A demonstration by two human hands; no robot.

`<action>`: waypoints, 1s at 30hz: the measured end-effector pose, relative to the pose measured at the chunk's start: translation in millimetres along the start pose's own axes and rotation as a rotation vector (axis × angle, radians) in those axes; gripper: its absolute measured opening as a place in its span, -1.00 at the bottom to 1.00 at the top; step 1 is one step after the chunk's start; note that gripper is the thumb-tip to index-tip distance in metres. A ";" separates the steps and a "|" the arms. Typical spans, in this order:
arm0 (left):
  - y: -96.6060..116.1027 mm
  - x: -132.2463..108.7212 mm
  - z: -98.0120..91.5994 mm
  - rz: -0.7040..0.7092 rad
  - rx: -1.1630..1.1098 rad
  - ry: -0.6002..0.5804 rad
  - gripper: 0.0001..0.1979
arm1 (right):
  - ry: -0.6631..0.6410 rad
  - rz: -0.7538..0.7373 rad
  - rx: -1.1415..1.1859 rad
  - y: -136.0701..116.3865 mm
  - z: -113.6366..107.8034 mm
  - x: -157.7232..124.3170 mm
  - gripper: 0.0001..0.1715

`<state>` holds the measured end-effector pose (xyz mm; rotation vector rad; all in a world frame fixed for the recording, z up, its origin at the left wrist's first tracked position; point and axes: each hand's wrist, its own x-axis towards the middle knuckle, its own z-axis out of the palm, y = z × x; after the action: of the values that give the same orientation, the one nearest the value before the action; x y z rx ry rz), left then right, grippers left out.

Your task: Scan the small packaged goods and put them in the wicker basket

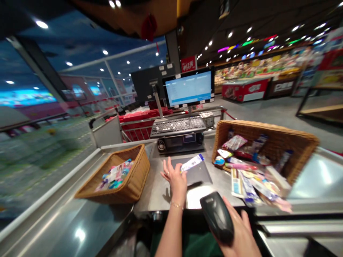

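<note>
Between the thumb and forefinger of my left hand (175, 178) is one end of a slim white and blue packet (193, 163), with a dark printed patch on its face; the other fingers are spread. It is above a dark flat panel (199, 173) in the metal counter. My right hand (239, 228) is wrapped round a black handheld barcode scanner (217, 217), lower and to the right. A tipped wicker basket (268, 130) lies on the right, with several packets (246, 184) spilling from its mouth. Another wicker basket (139, 175) on the left holds small colourful packs (116, 175).
A keyboard (178, 125) sits on a stand behind the panel, below a lit monitor (189, 88). Metal rails (50, 192) edge the counter on the left. Farther back are red crates (142, 115), a red freezer chest (243, 89) and blurred store shelves.
</note>
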<state>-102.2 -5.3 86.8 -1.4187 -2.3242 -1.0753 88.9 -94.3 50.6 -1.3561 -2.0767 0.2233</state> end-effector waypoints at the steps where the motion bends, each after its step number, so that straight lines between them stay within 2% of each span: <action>1: -1.1 0.4 -1.4 -0.003 0.001 0.004 -0.77 | 0.002 -0.007 0.002 -1.6 -0.3 0.1 -0.47; 10: -7.7 4.6 -12.7 -0.048 0.004 0.032 -0.79 | 0.072 -0.114 -0.033 -13.8 -5.2 2.0 -0.50; 30: -33.7 14.5 -35.9 -0.090 0.002 0.116 -0.78 | 0.092 -0.230 0.042 -17.5 16.3 3.4 -0.42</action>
<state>-144.5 -28.9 103.9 -1.2272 -2.3247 -1.1474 64.9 -96.0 47.5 -1.0716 -2.1161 0.1035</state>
